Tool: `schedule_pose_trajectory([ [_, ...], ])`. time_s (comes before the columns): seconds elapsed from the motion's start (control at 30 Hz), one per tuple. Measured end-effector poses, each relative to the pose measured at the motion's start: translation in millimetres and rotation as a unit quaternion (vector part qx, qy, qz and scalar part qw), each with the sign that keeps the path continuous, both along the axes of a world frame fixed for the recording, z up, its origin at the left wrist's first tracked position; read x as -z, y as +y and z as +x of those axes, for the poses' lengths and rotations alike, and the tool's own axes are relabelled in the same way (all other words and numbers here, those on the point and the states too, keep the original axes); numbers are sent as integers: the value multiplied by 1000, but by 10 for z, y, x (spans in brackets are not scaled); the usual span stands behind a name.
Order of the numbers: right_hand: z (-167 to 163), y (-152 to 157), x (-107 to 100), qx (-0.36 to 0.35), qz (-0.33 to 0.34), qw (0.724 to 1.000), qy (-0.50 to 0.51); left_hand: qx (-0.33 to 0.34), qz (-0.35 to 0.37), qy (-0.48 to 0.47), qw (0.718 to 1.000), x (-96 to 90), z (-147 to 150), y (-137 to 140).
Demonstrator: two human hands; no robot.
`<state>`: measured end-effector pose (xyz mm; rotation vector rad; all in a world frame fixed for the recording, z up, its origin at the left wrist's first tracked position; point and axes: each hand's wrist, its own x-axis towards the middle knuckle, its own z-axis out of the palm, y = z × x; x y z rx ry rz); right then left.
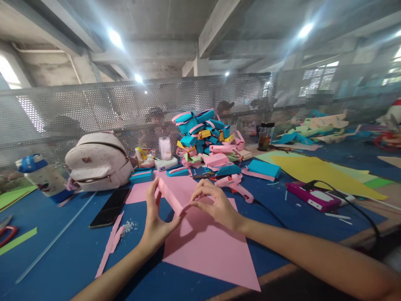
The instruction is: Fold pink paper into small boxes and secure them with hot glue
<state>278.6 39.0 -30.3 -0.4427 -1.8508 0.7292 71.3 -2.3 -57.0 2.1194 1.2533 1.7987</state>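
Between hands (156, 223) (219, 205); part-hidden pink box (171, 196), perhaps

Blocked ahead, passable at near left.
Barred forward by heaped blue, pink and yellow paper boxes (203, 138); hemmed beside the right hand (216, 204) by a pink plastic glue gun (235, 186) with black cord (270, 212); open over blue table (67, 259).

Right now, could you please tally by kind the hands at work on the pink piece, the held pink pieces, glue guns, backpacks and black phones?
Hands: 2, the left hand and right hand
Held pink piece: 1
Glue gun: 1
Backpack: 1
Black phone: 1
Total: 6
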Motion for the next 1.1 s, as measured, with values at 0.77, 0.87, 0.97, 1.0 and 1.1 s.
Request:
schedule_pose_trajectory([
  [0.77,20,-28,-4,30,41,999,2,-5,8,13,1000,27,-30,20],
  [0.87,15,-22,13,36,64,997,-6,-8,9,27,1000,35,-38,17],
  [0.97,18,-17,26,37,81,996,-22,-11,12,41,999,41,-44,10],
  [1.0,21,-17,28,37,86,995,-27,-12,13,43,999,40,-44,7],
  [1.1,25,-23,28,35,97,994,-36,-12,9,48,999,28,-34,-1],
])
